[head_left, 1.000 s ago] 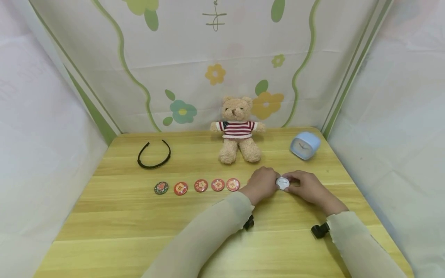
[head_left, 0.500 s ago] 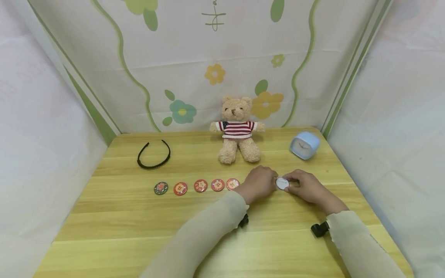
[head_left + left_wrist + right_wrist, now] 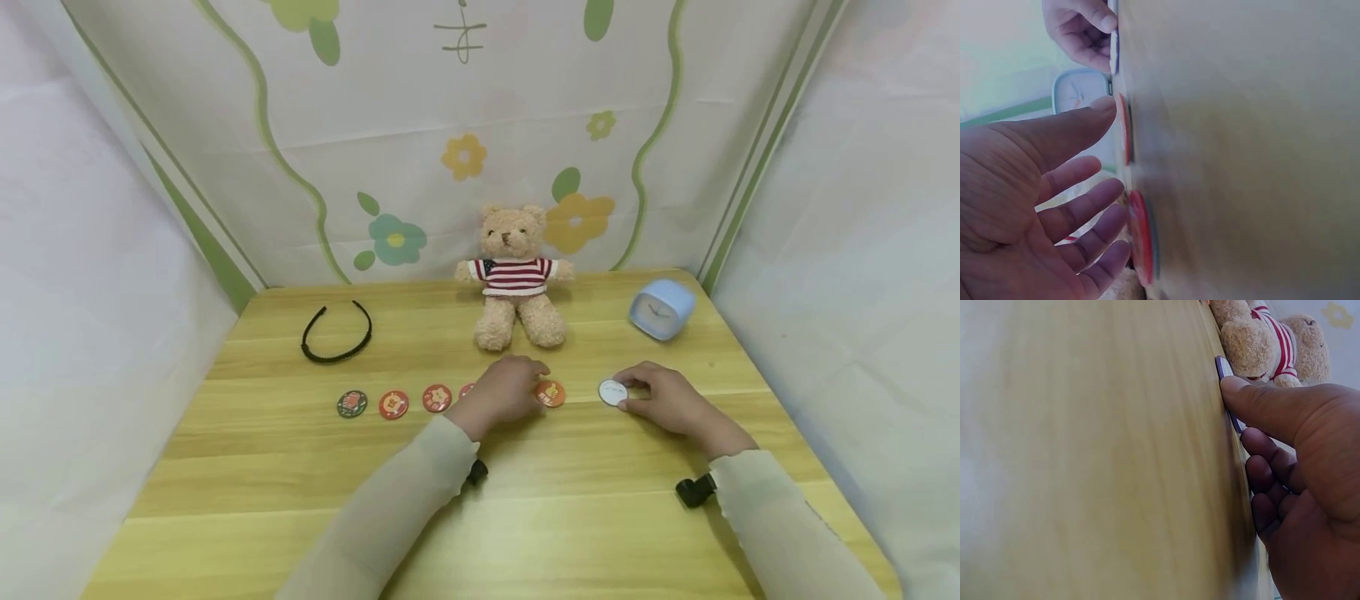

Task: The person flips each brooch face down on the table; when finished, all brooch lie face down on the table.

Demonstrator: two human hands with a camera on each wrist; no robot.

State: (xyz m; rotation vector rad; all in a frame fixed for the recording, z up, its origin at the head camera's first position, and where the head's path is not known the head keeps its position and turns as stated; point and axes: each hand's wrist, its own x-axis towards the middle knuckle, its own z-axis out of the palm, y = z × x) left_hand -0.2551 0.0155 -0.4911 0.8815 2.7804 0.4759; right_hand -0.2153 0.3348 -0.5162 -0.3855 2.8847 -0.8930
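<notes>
In the head view, a round badge [image 3: 613,392] lies white side up on the table, and my right hand [image 3: 663,398] pinches its right edge. The right wrist view shows the thumb [image 3: 1260,403] on this badge, whose rim is purple. My left hand [image 3: 504,392] is over the row of badges, fingers loosely spread and holding nothing. Just right of its fingertips lies an orange-red badge [image 3: 550,393]. To its left are a dark green badge [image 3: 352,404], a red badge [image 3: 393,405] and another red badge [image 3: 437,398]. A further red badge [image 3: 467,389] is mostly covered by the left hand.
A teddy bear [image 3: 517,279] in a striped shirt sits at the back of the wooden table [image 3: 555,517]. Back right stands a light blue clock [image 3: 663,309]. A black headband [image 3: 337,357] lies back left. Fabric walls enclose three sides.
My left hand has left the white-faced badge and moved left, uncovering the orange-red badge and covering part of the row. My right hand stays at the white-faced badge.
</notes>
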